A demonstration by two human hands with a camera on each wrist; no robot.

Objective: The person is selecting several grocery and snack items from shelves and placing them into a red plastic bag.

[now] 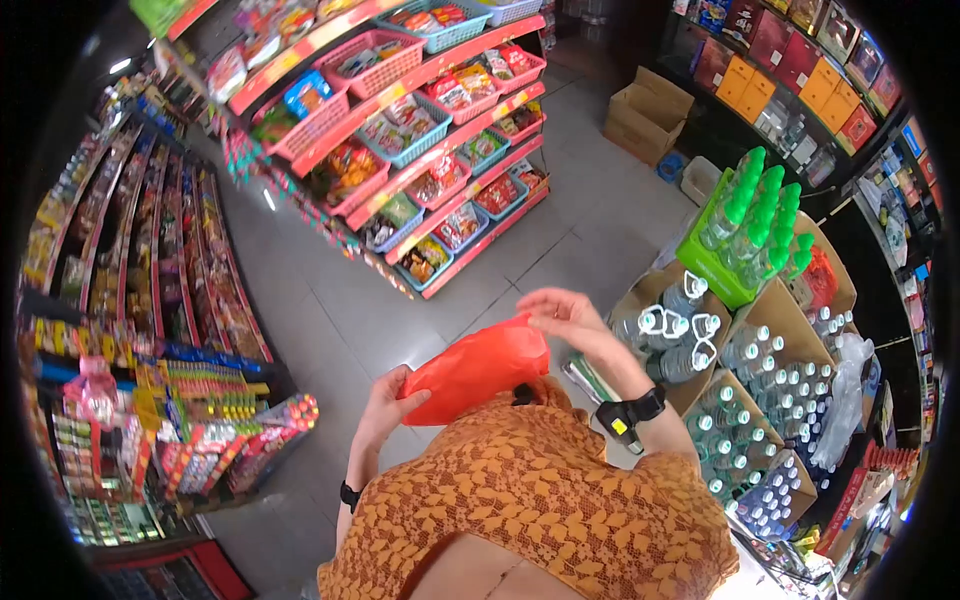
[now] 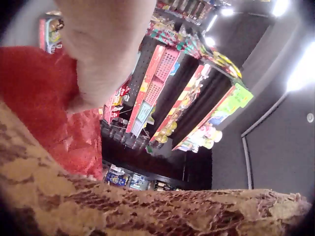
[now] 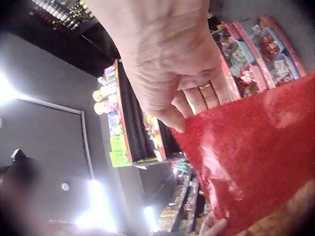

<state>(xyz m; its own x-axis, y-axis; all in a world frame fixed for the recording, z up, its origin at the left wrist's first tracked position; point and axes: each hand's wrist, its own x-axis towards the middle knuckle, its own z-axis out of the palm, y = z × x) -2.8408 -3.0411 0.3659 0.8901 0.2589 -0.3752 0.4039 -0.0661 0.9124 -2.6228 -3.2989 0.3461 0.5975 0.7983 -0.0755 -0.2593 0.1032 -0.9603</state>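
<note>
A glossy red plastic bag (image 1: 480, 372) stretches between the two hands in front of the person's patterned top. My left hand (image 1: 382, 410) grips its left end, thumb lying on the near face. At the opposite end, my right hand (image 1: 575, 318) pinches the upper corner. In the right wrist view, the thumb and fingers of the right hand (image 3: 172, 73) meet at the corner of the bag (image 3: 261, 147), and left fingertips (image 3: 214, 227) show at its lower edge. The left wrist view has the left hand (image 2: 106, 54) over the red bag (image 2: 39, 88), its fingertips hidden.
A tiered snack shelf (image 1: 420, 90) with plastic baskets stands ahead. Boxes of water bottles (image 1: 760, 370) and a green pack of bottles (image 1: 745, 235) sit to the right. More stocked shelves (image 1: 150, 230) line the left. Farther back, an open cardboard box (image 1: 648, 112) rests on the tiled floor.
</note>
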